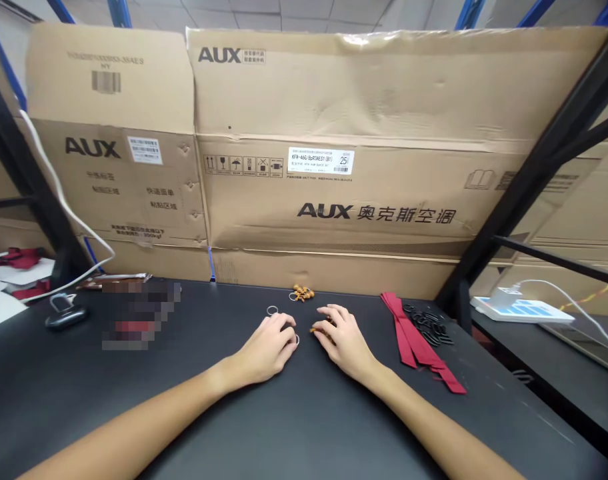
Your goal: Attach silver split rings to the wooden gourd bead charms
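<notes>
My left hand (270,348) rests on the dark table, its fingers curled and drawn together. By its thumb and fingertips shows part of a thin metal ring (297,339). Just beyond its knuckles lies another metal ring (273,310). Facing it, my right hand (345,341) has bent fingers, with a small gold-brown charm (313,330) at the thumb and index finger; most of that piece is hidden. Farther back, against the cardboard, a small cluster of gold-brown charms (304,292) lies with a ring attached.
Red ribbon strips (407,330) and a pile of black clips (429,325) lie to the right. At the left are a black carabiner-like object (67,315) and a blurred-out item (141,317). Cardboard (384,167) walls the back; a black metal frame (524,173) slants at the right.
</notes>
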Tool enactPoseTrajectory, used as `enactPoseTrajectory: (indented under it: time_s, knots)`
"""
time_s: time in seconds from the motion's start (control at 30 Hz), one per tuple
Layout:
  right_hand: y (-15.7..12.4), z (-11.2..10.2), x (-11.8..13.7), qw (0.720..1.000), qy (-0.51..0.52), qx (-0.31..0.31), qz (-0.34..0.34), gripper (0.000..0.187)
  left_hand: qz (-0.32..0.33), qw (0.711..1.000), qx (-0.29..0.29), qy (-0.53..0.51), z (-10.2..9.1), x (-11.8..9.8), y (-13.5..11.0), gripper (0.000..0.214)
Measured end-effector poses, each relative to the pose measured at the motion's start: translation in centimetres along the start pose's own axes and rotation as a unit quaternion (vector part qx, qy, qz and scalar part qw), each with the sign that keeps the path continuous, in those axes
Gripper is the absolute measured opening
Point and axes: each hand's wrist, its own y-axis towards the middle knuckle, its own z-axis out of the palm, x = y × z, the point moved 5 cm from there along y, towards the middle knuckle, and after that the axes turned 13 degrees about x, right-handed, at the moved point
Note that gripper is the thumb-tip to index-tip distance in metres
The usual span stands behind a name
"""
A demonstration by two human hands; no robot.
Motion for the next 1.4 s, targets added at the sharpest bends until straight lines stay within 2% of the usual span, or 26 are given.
enactPoseTrajectory:
  time_s: [0.2,0.3,0.4,0.53,0.67,0.77,0.87,0.97,1.07,1.17,1.3,1.4]
  knots:
    - [0.2,0.5,-2.8,0.997,-0.012,0.006,0.074,0.018,-0.025,0.999,-0.018,0.045,-0.3,1.1,0.3,0.016]
    - [0.3,1.2,-3.8,0.997,0.029,0.028,0.073,0.02,-0.019,0.997,-0.008,0.077,-0.7,1.9,1.0,0.013]
    - [0.5,1.6,-4.1,0.996,0.053,0.04,0.055,0.024,-0.014,0.993,0.025,0.112,-0.6,2.6,2.6,0.01]
    - [0.5,1.6,-4.2,0.996,0.046,0.044,0.058,0.026,-0.048,0.985,0.075,0.147,0.4,3.7,5.6,0.036]
    - [0.5,1.4,-4.0,0.997,0.035,0.043,0.06,0.025,-0.034,0.985,0.082,0.148,1.1,3.4,7.1,0.036]
    - [0.5,1.4,-4.2,0.996,0.022,0.038,0.084,0.024,-0.008,0.985,0.086,0.152,0.9,2.1,6.3,0.033]
    - [0.4,1.4,-4.5,0.993,0.017,0.032,0.111,0.023,0.065,0.982,0.108,0.143,0.7,-0.1,4.2,0.029]
    - [0.3,1.0,-4.2,0.994,0.016,0.009,0.11,0.024,0.115,0.984,0.101,0.096,0.5,-1.9,1.9,0.023]
    - [0.1,0.0,-2.6,0.998,0.039,-0.012,0.044,0.025,0.125,0.988,0.078,0.048,0.5,-2.4,0.3,0.019]
    - [-0.2,-0.9,0.0,0.995,0.083,0.011,-0.051,0.02,0.115,0.991,0.067,0.007,0.6,-2.2,-0.2,0.022]
    - [-0.6,-1.8,2.5,0.991,0.099,0.032,-0.083,0.009,0.097,0.993,0.06,-0.02,0.5,-1.9,-0.1,0.024]
    - [-0.6,-1.6,3.1,0.991,0.087,0.057,-0.088,0.004,0.087,0.995,0.051,-0.016,0.5,-1.9,-0.1,0.025]
